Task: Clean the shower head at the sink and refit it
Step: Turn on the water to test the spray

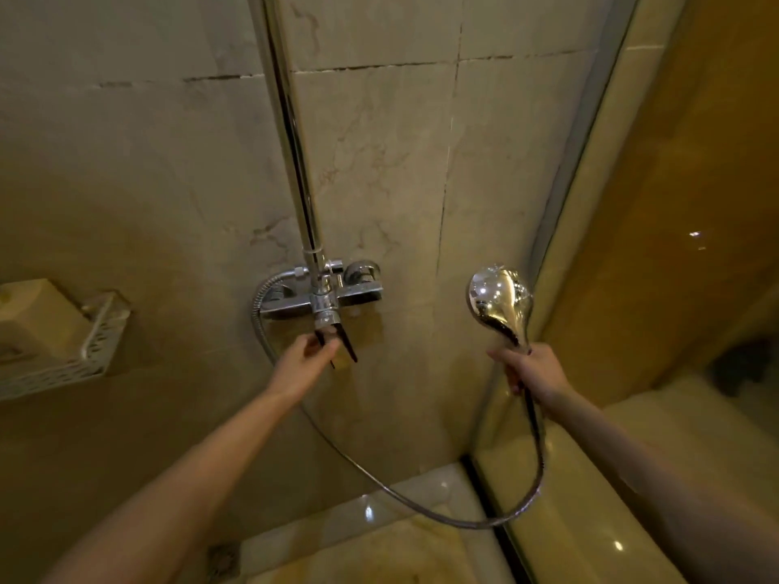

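Chrome teardrop shower head [499,299] gripped by right hand [533,370]; left hand [305,356] pinches lever [349,343].

Soap basket [63,364] cut off left

Mirror-chrome shower head [499,303], silver ribbed hose [421,505], chrome mixer [324,295] with black lever [349,343], beige veined marble wall tiles [379,162], white perforated shelf [63,364]
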Motion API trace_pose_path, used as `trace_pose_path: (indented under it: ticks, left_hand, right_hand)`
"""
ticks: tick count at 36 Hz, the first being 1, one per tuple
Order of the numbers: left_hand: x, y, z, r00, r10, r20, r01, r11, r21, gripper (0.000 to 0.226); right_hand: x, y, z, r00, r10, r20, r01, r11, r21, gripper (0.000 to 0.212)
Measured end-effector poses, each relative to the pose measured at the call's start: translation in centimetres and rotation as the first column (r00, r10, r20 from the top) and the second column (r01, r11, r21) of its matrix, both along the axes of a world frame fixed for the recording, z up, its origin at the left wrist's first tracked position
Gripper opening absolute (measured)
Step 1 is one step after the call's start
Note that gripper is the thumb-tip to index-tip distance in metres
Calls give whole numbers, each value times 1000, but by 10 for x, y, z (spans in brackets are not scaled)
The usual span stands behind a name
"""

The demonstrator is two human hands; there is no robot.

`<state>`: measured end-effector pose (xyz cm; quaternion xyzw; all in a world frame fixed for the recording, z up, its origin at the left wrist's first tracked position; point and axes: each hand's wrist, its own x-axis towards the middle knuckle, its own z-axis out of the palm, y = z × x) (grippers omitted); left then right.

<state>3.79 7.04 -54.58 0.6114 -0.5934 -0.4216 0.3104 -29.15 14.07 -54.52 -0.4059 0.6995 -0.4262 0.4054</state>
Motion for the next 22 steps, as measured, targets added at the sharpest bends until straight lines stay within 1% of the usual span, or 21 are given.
trace_pose_path:
  ticks: [1,2,3,4,5,6,7,10,12,15,18,22]
  left_hand:
    - [1,-3,2,998,-56,-15,56,998,24,36]
    - [0,-5,2,995,-86,-59,89,994,57,25]
    - [0,-7,2,988,-89,-127,102,990,100,21]
    - [0,-8,2,977,-83,-197,113,983,143,25]
    - [0,-9,0,967,-75,-243,121,976,182,35]
    - [0,-10,-2,962,-71,-263,130,968,213,43]
    - [0,-10,-5,959,-69,-274,133,966,223,47]
    - [-1,-9,-12,963,-61,-264,112,977,181,45]
    - [-3,-7,-15,971,-50,-233,83,987,136,40]
    - [-3,-7,-19,981,-41,-191,56,996,76,33]
    - [-4,-6,-20,987,-48,-152,54,998,40,31]
    - [-6,-4,-18,993,-28,-112,30,999,14,29]
  right_hand:
    - [-5,6,0,1000,-7,-27,8,1000,25,43]
    - [-10,13,0,999,-11,-50,13,998,54,42]
    - [-15,21,1,997,-21,-71,27,996,81,41]
    - [-21,30,1,995,-47,-93,57,993,100,39]
    - [-25,38,1,990,-85,-116,97,990,107,38]
    - [-29,47,1,982,-126,-138,141,985,103,36]
    - [-30,55,1,973,-170,-157,186,978,91,35]
    - [-32,74,-2,940,-285,-187,298,954,41,36]
    - [-29,83,-4,928,-316,-198,327,945,23,36]
    - [-24,88,-9,938,-321,-130,325,946,9,32]
    - [-19,87,-16,951,-302,-64,303,953,-8,33]
    - [-18,81,-25,944,-325,-56,324,946,-18,32]
